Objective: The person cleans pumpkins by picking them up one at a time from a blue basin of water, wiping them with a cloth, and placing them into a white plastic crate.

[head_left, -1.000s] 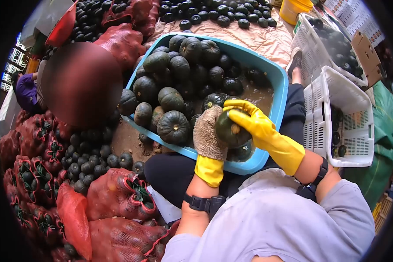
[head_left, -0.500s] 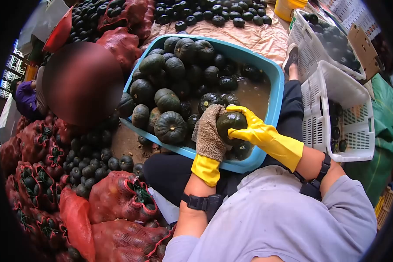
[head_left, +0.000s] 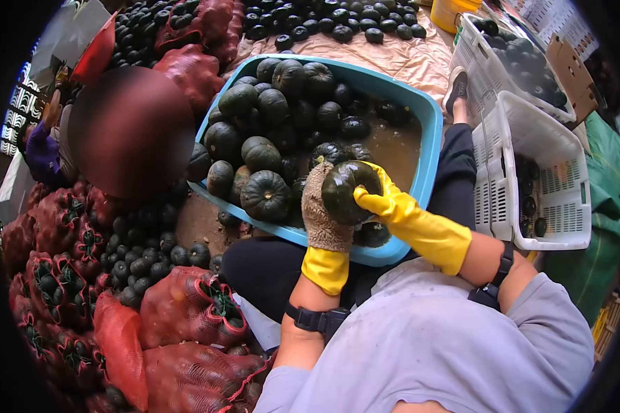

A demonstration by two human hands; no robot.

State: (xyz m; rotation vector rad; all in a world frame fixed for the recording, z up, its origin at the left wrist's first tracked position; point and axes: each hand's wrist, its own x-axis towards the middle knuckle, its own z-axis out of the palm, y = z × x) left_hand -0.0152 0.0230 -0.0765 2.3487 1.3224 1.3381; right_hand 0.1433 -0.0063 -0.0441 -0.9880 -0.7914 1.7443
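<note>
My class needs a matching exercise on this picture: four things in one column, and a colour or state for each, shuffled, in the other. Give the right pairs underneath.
Column one
1. held pumpkin
2. tub
3. left hand
4. crates

Column two
A. white, with slotted walls
B. inside a fuzzy brown mitt
C. dark green and shiny
D. blue, with murky water in it

Right pairs: 1-C, 2-D, 3-B, 4-A
</note>
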